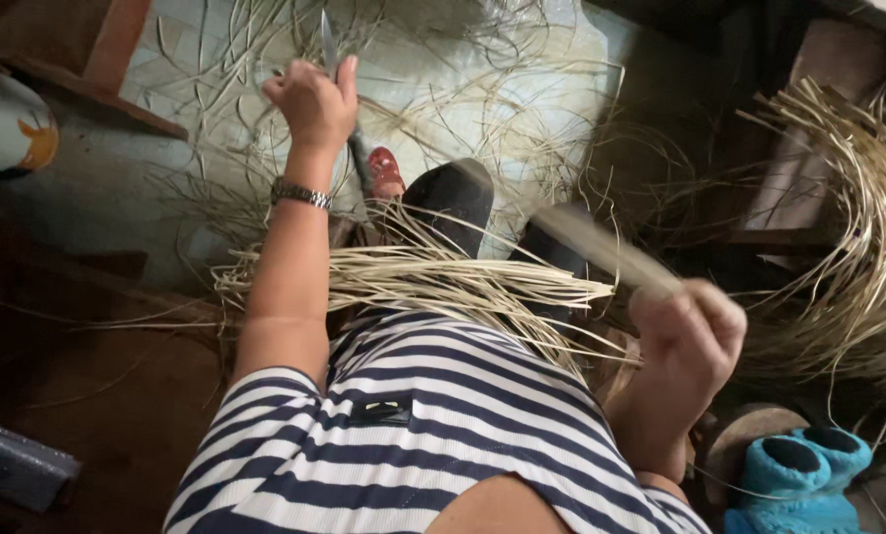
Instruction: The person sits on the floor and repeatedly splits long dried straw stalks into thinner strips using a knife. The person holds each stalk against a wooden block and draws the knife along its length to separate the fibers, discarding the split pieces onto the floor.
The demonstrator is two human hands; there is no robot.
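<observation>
Cane strips, pale and thin, lie in a bundle across the person's lap, over the striped shirt and dark trousers. Left hand is raised out in front, arm stretched, fingers closed round a knife w/ the blade pointing up and away; metal wristwatch on that wrist. Right hand sits low at the right side, closed in a fist on a flat pale strip that runs up-left and is blurred. More loose strips scattered on the tiled floor beyond the knife. Big curved bundle of cane at far right. Blue knitted slippers bottom right, near the right hand. Red sandal just beside the knee.
</observation>
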